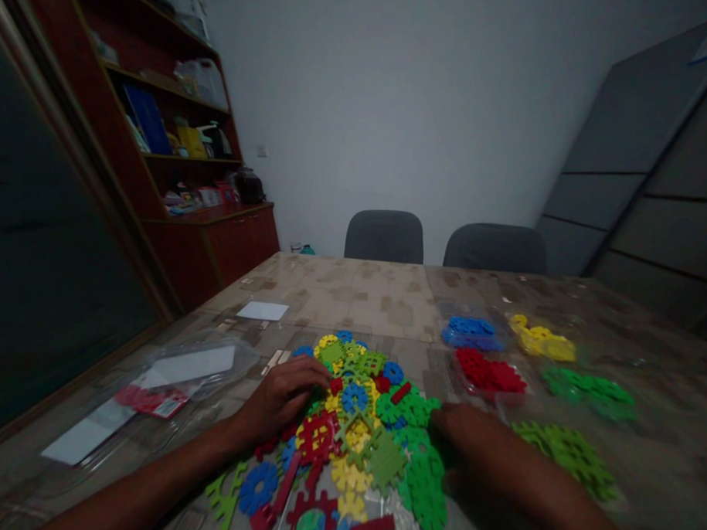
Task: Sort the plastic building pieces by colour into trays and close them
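A heap of mixed plastic interlocking pieces (360, 420), red, blue, yellow and green, lies on the table in front of me. My left hand (282, 398) rests on the left side of the heap, fingers curled onto the pieces near a small red one. My right hand (464, 431) lies at the heap's right edge against dark green pieces, its fingers folded under and blurred. To the right lie sorted groups: blue pieces (470, 332), yellow pieces (543, 343), red pieces (489, 374), dark green pieces (589, 389) and light green pieces (570, 450).
The table (358, 292) has a patterned top. A clear plastic bag (169, 382) with white and red cards lies at the left, a white card (262, 310) further back. Two grey chairs (385, 237) stand across the table. A wooden shelf unit (178, 135) fills the left wall.
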Demonstrator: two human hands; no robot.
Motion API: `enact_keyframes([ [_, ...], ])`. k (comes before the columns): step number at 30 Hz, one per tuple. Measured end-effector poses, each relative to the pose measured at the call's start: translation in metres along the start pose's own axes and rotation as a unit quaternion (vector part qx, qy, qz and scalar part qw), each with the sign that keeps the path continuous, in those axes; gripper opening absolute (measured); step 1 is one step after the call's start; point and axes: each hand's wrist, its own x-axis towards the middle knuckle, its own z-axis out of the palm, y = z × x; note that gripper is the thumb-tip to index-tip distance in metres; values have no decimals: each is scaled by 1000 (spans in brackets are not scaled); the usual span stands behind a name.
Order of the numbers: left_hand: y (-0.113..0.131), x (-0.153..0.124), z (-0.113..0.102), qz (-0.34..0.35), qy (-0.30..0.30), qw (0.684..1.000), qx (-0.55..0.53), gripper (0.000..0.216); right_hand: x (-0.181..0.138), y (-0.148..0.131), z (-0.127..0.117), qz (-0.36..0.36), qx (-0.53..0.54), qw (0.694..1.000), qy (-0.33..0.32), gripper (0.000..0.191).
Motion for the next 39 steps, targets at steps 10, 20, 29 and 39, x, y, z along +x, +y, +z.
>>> enact_keyframes([
  [10, 9, 5, -3, 1, -4, 1000, -12, 26, 3, -5, -22, -41, 20, 994, 96, 9],
  [20, 6, 4, -1, 1, -38, 999, -1, 24, 1, 25, -52, -62, -9, 975, 211, 15],
  [29, 8, 3, 0, -11, -66, 998, 14, 23, -48, 103, -106, 145, 27, 934, 325, 24],
  [39, 5, 3, -2, -18, -69, 997, -15, 24, -60, 212, -84, 237, 63, 914, 322, 25],
])
